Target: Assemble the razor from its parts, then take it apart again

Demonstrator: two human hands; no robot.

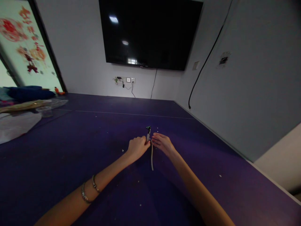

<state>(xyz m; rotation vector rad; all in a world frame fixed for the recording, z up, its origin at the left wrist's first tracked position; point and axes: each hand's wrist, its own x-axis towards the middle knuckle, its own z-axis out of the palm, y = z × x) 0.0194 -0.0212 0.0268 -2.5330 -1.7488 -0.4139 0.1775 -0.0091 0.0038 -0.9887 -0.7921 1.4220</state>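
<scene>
My left hand (pixel 137 147) is closed around the silver handle of a razor (pixel 148 135), whose dark head with a hint of green points up and away from me. Just to its right, my right hand (pixel 163 142) has its fingers stretched out and slightly apart. Between the two hands a thin, pale, cord-like strip (pixel 151 158) runs toward me over the purple surface (pixel 105 188). Its far end is right by my right fingertips; whether they touch it I cannot tell. Two bracelets (pixel 87 193) circle my left forearm.
Small white bits (pixel 220 175) are scattered over the surface. Plastic bags (pixel 18 125) and a dark blue cloth item (pixel 30 93) lie at the left. A television (pixel 150 31) hangs on the wall above sockets (pixel 128 80). A black cable (pixel 204 66) dangles at the right.
</scene>
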